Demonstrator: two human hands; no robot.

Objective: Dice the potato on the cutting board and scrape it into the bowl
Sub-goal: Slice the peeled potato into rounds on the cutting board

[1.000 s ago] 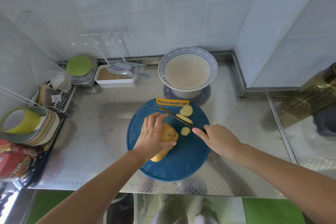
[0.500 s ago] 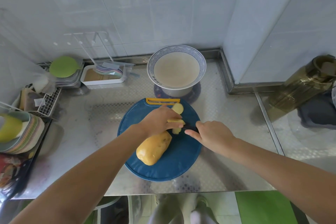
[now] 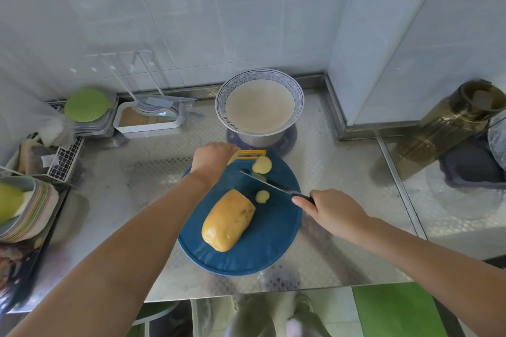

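A steel table [image 3: 109,200] carries a stack of plates [image 3: 32,216] at the far left. The person's left hand [image 3: 212,159] reaches to the far edge of a round blue cutting board [image 3: 268,243]. Its fingers curl down around a pale potato slice [image 3: 232,157] beside the board's yellow handle [image 3: 252,154]. A large peeled potato [image 3: 228,220], one end cut flat, lies mid-board. A small slice [image 3: 262,196] lies just beside that end, and a larger slice [image 3: 262,165] lies near the far rim. A blue-rimmed bowl [image 3: 220,107] stands just behind the board. The right hand [image 3: 331,212] grips the black handle of a knife [image 3: 271,186], whose blade points left between the two loose slices. An amber jar [image 3: 451,123] sits far right.
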